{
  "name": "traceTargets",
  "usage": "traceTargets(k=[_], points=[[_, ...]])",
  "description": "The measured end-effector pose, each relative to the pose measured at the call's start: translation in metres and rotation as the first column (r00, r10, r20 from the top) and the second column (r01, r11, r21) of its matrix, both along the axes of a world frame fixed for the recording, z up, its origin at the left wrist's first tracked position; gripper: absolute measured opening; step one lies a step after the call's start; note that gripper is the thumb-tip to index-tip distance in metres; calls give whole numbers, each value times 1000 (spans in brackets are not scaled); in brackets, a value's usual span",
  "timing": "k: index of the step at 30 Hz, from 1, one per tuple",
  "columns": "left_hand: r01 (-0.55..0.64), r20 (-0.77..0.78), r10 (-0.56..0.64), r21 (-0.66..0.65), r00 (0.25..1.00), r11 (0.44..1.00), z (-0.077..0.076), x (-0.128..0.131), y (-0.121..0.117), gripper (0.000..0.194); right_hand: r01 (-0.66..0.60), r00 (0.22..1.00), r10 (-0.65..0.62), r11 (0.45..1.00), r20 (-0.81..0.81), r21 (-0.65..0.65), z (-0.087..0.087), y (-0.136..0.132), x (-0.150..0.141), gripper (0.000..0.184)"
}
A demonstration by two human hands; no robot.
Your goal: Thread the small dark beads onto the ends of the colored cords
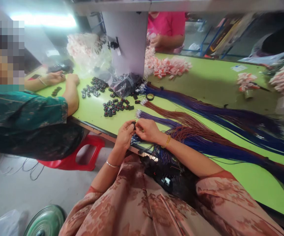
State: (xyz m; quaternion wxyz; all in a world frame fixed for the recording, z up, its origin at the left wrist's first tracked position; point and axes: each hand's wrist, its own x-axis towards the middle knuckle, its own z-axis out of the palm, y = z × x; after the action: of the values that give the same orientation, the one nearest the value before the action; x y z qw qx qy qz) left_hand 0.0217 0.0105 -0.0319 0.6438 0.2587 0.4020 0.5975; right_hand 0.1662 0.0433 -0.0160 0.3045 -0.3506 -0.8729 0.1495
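My left hand [124,134] is closed on a small black plastic part [133,125] above the front edge of the table. Against the same part, my right hand [147,130] is pinched, and its fingertips hide whatever is between them. Just beyond my hands lie bundles of purple wires [160,120] and brown wires [172,114] with silvery ends. A bundle of blue wires [201,149] runs under my right forearm. Loose black parts with red spots [114,107] are heaped left of the wire ends.
A black tape roll [150,97] lies near the wires on the green table [250,132]. Behind are a plastic bag of black parts [126,84] and pink-white connectors [166,67]. A co-worker's teal sleeve [29,111] is at left, above a red stool [88,152]. Another person sits opposite.
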Motion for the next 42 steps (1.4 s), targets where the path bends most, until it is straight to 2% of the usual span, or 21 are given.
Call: traceTargets(k=[5, 13, 17, 19, 20, 22, 24, 26, 31, 36, 39, 42], points=[[-54, -3, 54, -20, 999, 998, 0, 0, 0, 27, -18, 998, 15, 998, -55, -61, -1, 2, 5, 10], [-88, -34, 86, -51, 996, 995, -3, 10, -5, 26, 66, 994, -61, 997, 94, -44, -1, -9, -3, 15], [-60, -37, 58, -49, 998, 997, -2, 7, -8, 26, 5, 1000, 0, 983, 31, -184, 10, 3, 9, 17], [-54, -34, 53, -41, 998, 998, 0, 1, -6, 27, 59, 998, -62, 970, -7, -237, 15, 17, 21, 22], [-51, -36, 50, -40, 998, 998, 1, -2, -4, 27, 126, 992, -123, 964, 28, -236, 15, 25, 27, 22], [-38, -41, 36, -42, 999, 998, 2, -7, -1, 27, 238, 958, -195, 950, 208, -202, 12, 38, 36, 18], [-26, -43, 24, -47, 999, 999, 1, -9, 1, 27, 338, 883, -259, 930, 392, -147, 6, 45, 41, 17], [-22, -44, 19, -58, 999, 998, 0, -9, 2, 27, 396, 823, -302, 912, 482, -105, 0, 47, 42, 20], [-7, -47, 3, -82, 999, 997, -2, -7, 2, 27, 434, 811, -358, 899, 463, -65, -5, 49, 44, 26], [20, -39, -22, -74, 999, 997, -3, -8, 2, 28, 404, 823, -270, 896, 499, -181, -6, 62, 51, 18], [27, -39, -29, -73, 999, 997, -2, -8, 2, 29, 421, 820, -291, 890, 492, -174, -6, 66, 55, 21], [33, -36, -36, -80, 999, 996, 0, -8, 1, 29, 380, 825, -264, 913, 500, -146, -5, 67, 59, 19]])
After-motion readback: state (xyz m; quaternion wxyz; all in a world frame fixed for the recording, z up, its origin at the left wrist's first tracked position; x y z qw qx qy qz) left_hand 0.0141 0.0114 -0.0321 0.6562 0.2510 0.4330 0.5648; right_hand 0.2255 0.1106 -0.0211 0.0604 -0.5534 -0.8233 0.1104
